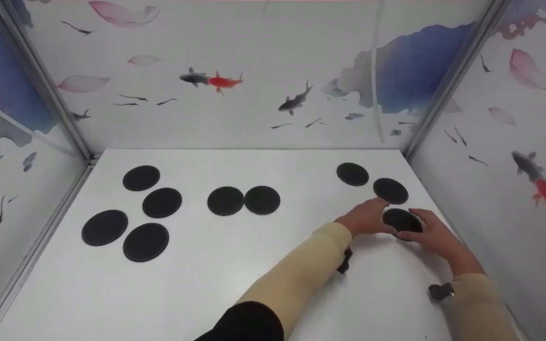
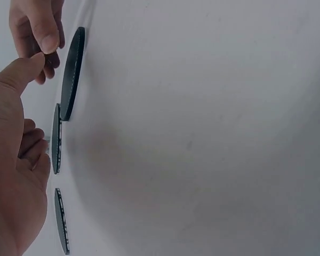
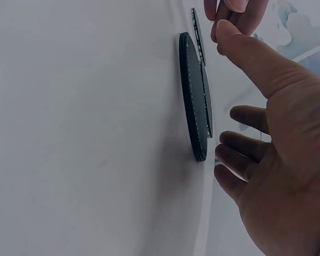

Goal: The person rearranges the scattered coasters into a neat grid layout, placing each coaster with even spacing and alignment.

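Note:
Both hands frame a round black coaster (image 1: 402, 221) lying at the right of the white table. My left hand (image 1: 368, 217) is on its left side and my right hand (image 1: 432, 232) on its right, its thumb overlapping the near rim from the head camera's angle. In the wrist views the hands hover off the tabletop, thumb tips close together or touching. The coaster's edge (image 3: 194, 96) looks thick and layered in the right wrist view. The fingers of my left hand (image 2: 16, 138) bend loosely. I see no coaster gripped by either hand.
Two more coasters, a nearer one (image 1: 390, 191) and a farther one (image 1: 352, 174), lie beyond the hands. Two touching coasters (image 1: 225, 201) lie mid-table; several others (image 1: 146, 242) lie at left. Patterned panels (image 1: 254, 118) enclose the table (image 1: 197, 279) at the back and sides.

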The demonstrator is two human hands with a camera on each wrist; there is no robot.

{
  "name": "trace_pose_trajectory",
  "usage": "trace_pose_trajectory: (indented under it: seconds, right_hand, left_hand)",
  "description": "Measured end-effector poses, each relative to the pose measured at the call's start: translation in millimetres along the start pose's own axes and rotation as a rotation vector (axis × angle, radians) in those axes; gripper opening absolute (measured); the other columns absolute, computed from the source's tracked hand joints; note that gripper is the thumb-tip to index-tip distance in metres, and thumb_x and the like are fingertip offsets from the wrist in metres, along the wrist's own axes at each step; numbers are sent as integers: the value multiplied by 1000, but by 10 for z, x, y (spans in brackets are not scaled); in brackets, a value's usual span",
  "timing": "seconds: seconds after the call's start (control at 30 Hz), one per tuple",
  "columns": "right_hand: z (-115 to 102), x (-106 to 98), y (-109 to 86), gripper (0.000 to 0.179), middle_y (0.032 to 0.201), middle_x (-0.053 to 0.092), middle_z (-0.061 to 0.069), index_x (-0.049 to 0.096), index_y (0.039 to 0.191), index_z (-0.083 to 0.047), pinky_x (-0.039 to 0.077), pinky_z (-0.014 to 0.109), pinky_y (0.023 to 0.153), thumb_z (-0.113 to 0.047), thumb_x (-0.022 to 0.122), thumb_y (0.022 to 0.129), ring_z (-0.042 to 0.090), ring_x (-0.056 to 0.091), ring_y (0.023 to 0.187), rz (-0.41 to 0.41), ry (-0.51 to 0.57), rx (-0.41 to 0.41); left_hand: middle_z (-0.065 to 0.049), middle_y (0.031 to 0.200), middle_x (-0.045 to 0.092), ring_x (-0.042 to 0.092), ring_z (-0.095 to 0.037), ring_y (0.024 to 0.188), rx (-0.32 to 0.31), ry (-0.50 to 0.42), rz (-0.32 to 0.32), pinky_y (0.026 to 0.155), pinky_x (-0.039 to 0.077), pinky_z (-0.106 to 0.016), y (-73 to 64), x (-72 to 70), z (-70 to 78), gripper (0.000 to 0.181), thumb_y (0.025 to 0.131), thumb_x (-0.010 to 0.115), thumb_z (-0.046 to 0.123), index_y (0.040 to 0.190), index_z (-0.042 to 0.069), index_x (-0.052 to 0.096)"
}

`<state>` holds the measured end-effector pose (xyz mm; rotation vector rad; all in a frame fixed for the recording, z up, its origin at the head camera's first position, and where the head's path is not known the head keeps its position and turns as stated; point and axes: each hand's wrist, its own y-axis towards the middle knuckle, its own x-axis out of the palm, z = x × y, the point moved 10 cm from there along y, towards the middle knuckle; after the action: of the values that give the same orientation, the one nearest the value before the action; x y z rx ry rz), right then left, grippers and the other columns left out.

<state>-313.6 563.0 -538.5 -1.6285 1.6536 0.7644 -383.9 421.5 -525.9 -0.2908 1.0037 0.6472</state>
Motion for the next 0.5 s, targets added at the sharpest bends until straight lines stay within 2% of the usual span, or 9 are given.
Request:
trace_pose_trajectory:
  seconds: [0.23,0.37,0.5]
  right_hand:
    - [-24,70,87,106,154,28,35,27,153,9,23,67,114,-45,84,82,52,25,143,-7,8,-54]
    - [19,63,73,106,152,29,38,26,152,13,23,68,113,-41,85,81,55,25,142,-3,-22,-49]
    - [36,41,54,103,149,32,38,29,150,14,25,67,112,-39,86,81,55,28,140,1,-32,-48]
  left_hand:
    - [11,122,62,56,-2,112,-28,-14,-17,99,42,-19,47,96,-61,67,78,85,51,133,22,58]
    - [13,119,61,56,-1,112,-36,-12,-24,99,42,-18,99,179,-54,65,77,86,50,131,24,59]
    - [13,121,61,56,-2,115,-22,35,-19,101,41,-18,156,218,-31,65,77,85,50,132,24,59]
